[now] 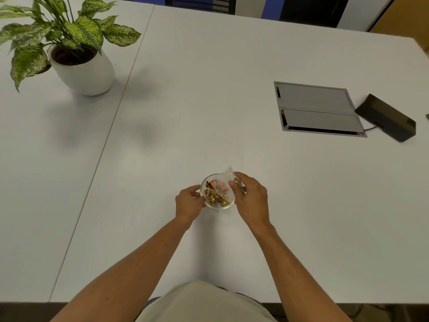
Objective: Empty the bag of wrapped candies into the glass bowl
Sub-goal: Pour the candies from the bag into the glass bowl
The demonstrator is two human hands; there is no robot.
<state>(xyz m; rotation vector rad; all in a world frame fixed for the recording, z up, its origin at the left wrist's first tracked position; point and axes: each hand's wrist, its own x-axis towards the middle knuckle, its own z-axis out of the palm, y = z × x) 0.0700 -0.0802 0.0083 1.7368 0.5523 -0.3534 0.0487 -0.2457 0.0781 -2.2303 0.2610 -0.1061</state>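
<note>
A small glass bowl [210, 204] stands on the white table [209, 112] in front of me. Several gold-wrapped candies [214, 197] and an orange one lie inside it. My left hand [189, 202] grips the bowl's left rim. My right hand [249, 197] holds a clear plastic bag [225, 176] tipped over the bowl, its mouth pointing down into the bowl. A gold candy shows by my right fingers, still in the bag. The bowl's right side is hidden behind my right hand.
A potted plant [81, 63] in a white pot stands at the far left. A metal cable hatch [318, 108] is set into the table at the right, with a dark box [386, 117] beside it. The table's near edge runs just above my lap.
</note>
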